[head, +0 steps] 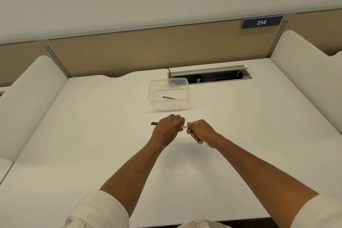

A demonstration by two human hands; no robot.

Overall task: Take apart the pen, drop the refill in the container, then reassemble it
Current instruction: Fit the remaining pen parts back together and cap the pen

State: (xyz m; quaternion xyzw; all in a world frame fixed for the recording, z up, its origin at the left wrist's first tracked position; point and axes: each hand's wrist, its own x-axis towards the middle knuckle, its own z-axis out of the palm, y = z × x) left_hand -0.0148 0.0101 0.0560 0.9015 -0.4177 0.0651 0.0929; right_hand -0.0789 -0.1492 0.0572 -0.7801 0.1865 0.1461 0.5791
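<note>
Both hands, left hand (167,128) and right hand (199,131), grip the pen (183,127) for reassembly, since the refill (168,97) already lies in the clear plastic container (153,96).

Clear plastic container (168,103), matt white desk (92,135).

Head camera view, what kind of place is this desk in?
Probably an office or study cubicle: a white desk with tan divider panels, a numbered sign reading 214, and a cable slot set in the desktop.
</note>
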